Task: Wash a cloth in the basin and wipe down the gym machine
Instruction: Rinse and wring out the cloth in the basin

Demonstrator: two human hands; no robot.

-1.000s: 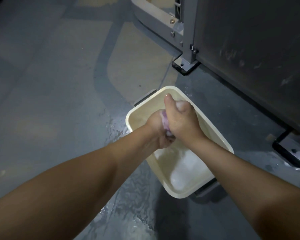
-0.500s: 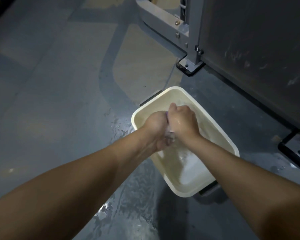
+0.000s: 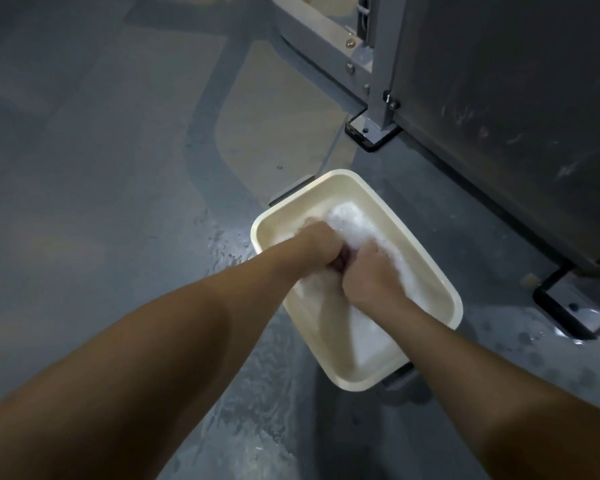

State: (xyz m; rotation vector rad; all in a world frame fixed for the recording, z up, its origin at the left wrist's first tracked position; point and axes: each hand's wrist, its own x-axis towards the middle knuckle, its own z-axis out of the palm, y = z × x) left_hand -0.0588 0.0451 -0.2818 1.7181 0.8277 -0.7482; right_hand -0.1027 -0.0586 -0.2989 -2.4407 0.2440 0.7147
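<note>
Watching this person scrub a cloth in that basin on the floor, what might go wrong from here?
1. The grey floor beside the cream rectangular plastic basin is already wet; more splashing could leave it slippery.
2. The left hand and right hand work the small pinkish cloth hard in foamy water, which may slop over the rim.
3. The basin sits near the grey metal gym machine's foot; spilled water could reach it.

Gym floor, grey painted concrete floor [image 3: 84, 168], bolted steel frame of a gym machine [image 3: 378, 81], dark side panel [image 3: 499, 116]
</note>
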